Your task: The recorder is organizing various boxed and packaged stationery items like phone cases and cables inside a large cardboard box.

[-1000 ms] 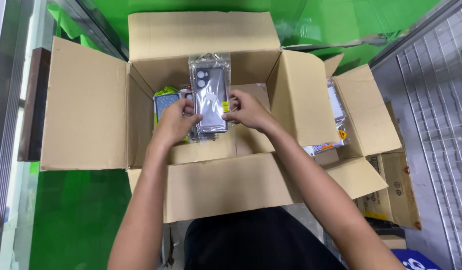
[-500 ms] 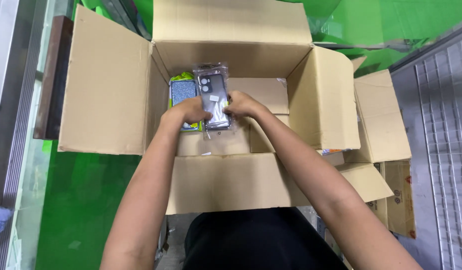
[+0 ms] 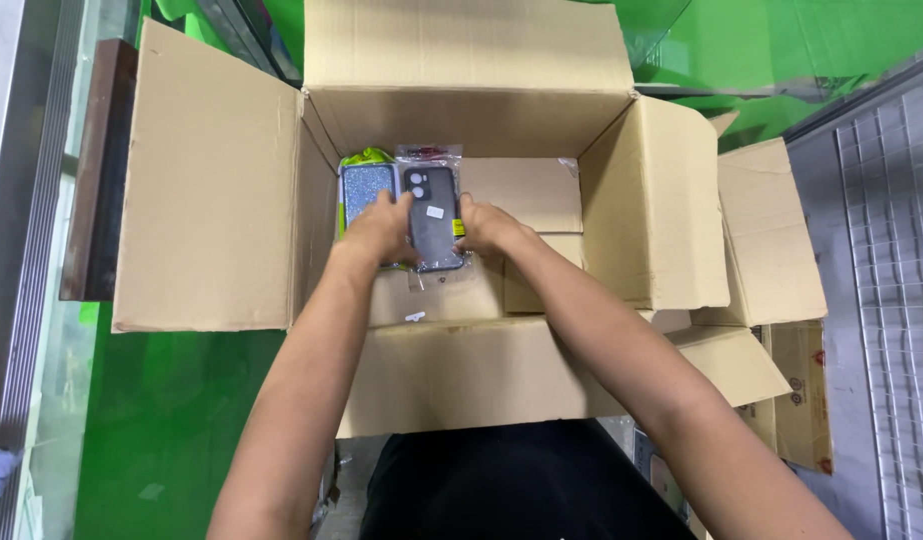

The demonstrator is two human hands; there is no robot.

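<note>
Left hand (image 3: 379, 232) and right hand (image 3: 489, 228) both closed on the side edges of a dark phone case in a clear sleeve (image 3: 433, 216), held low inside the open cardboard box (image 3: 211, 200), just beside a glittery case on green packaging (image 3: 365, 190) at the left wall. Slippery sleeve, light edge grip: likely to slide or tip onto the inner cartons (image 3: 526, 195)

1. Both bare forearms reach forward, converging.
2. Left hand (image 3: 381, 228): knuckles up, fingers curled in a grip.
3. Right hand (image 3: 489, 226): fingers closed likewise, fingertips facing the left's.
</note>
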